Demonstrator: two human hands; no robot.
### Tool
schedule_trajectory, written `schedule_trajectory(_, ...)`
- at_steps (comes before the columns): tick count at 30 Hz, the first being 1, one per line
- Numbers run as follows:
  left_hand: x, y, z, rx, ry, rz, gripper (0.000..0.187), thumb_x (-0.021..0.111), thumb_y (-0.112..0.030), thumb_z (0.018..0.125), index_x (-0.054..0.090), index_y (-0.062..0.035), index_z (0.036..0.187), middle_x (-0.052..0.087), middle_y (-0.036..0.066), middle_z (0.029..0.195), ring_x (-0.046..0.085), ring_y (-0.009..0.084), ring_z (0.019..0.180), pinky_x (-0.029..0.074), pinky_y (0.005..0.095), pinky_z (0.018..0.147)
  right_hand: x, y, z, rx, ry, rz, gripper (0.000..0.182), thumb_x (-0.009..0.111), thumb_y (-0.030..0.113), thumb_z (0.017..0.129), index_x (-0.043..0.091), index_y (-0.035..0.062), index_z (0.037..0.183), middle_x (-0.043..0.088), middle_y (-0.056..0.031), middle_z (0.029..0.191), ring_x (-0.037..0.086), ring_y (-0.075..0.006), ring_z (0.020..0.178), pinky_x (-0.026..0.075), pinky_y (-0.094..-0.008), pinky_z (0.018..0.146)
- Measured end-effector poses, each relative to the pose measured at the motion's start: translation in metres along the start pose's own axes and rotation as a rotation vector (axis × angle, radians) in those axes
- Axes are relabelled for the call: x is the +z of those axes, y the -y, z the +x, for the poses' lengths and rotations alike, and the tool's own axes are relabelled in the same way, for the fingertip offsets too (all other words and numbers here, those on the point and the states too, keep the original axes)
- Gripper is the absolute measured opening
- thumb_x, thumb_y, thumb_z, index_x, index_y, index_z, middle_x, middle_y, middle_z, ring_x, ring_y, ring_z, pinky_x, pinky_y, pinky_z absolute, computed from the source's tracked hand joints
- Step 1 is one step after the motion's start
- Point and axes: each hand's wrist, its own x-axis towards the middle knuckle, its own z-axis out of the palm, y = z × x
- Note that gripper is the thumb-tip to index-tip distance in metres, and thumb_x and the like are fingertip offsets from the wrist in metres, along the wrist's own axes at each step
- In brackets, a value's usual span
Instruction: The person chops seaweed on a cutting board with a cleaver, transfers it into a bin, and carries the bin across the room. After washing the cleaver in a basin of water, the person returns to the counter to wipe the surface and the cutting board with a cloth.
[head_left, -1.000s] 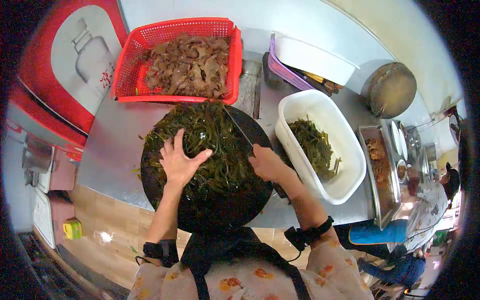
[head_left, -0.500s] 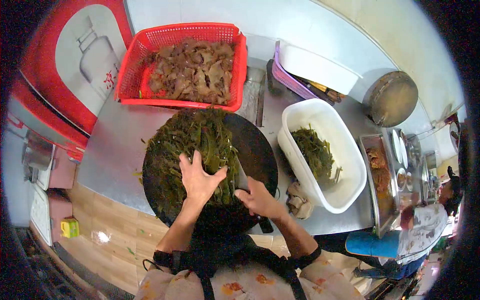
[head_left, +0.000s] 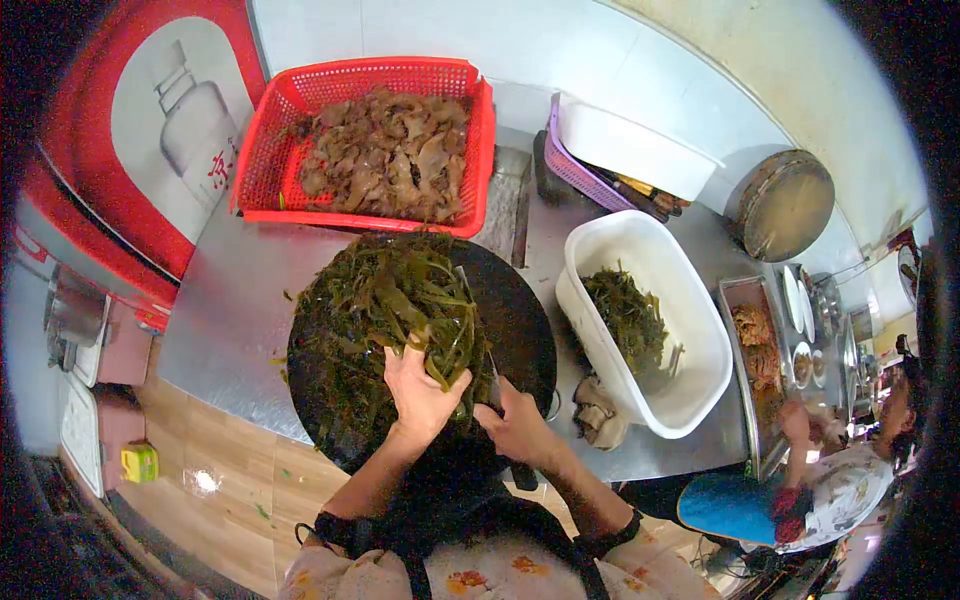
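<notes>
Green seaweed strips (head_left: 385, 300) are lying heaped on the round black board (head_left: 520, 310) (red basket (head_left: 270, 165) just behind it). The left hand (head_left: 420, 390) is gripping a bunch of strips, while the right hand (head_left: 520, 425) is closing around the knife (head_left: 485, 350) beside it.

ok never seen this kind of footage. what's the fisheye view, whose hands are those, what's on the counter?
There is no machine here: a person wears one camera on the head, looking forward and down, so the round, warped picture is that person's own view. The two arms rising from the bottom edge are theirs. The left hand grips a bunch of the dark green kelp strips heaped on a round black chopping board. The right hand holds a knife, its blade lying along the heap. On the metal counter behind stands a red basket of brown pieces; to the right, a white tub with more cut kelp. A crumpled cloth lies beside it. Another person sits at the far right.
</notes>
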Motion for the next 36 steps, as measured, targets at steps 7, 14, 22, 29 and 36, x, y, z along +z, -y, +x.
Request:
schedule_trajectory(7,0.002,-0.028,0.007,0.079,0.007,0.008,0.058,0.076,-0.013,0.054,0.056,-0.0029,0.107,0.056,0.019,0.103,0.049,0.0412,0.098,0.042,0.0469,0.085,-0.012,0.008,-0.008,0.19,0.008,0.104,0.041,0.058,0.018,0.086,0.044,0.0045,0.122,0.056,-0.0066,0.062,0.051,-0.0119,0.045,0.044,-0.0301,0.042)
schedule_trajectory(14,-0.002,-0.054,0.014,0.216,-0.024,0.062,0.057,0.076,-0.013,0.054,0.055,-0.0033,0.106,0.055,0.02,0.103,0.049,0.0424,0.096,0.042,0.0486,0.083,-0.025,0.001,-0.011,-0.106,-0.055,-0.015,0.044,0.059,0.015,0.083,0.043,-0.0011,0.121,0.056,-0.006,0.063,0.051,-0.0123,0.044,0.043,-0.0287,0.04)
schedule_trajectory(22,0.016,-0.046,0.006,0.236,-0.014,0.126,0.061,0.077,-0.015,0.055,0.053,-0.0061,0.11,0.054,0.022,0.103,0.05,0.041,0.088,0.043,0.0466,0.077,-0.039,0.037,-0.01,0.327,0.065,0.298,0.031,0.052,0.003,0.08,0.045,-0.0017,0.109,0.057,-0.0143,0.071,0.054,-0.0164,0.043,0.045,-0.0327,0.038)
schedule_trajectory(29,0.032,-0.134,0.054,0.303,-0.005,0.134,0.064,0.076,-0.019,0.055,0.054,-0.0031,0.114,0.053,0.019,0.092,0.052,0.0391,0.086,0.045,0.0448,0.076,-0.121,0.085,-0.003,0.17,-0.18,0.415,0.039,0.053,-0.005,0.072,0.049,-0.0012,0.111,0.063,-0.0117,0.08,0.057,-0.019,0.049,0.048,-0.0336,0.042)
schedule_trajectory(36,0.111,-0.237,0.084,0.477,-0.122,-0.186,0.051,0.075,-0.023,0.058,0.052,-0.0099,0.101,0.053,0.02,0.09,0.052,0.0394,0.088,0.045,0.049,0.072,-0.226,0.05,-0.026,-0.028,-0.584,0.355,0.023,0.047,0.003,0.087,0.054,0.0011,0.108,0.061,-0.0109,0.09,0.06,-0.0196,0.066,0.048,-0.0314,0.054)
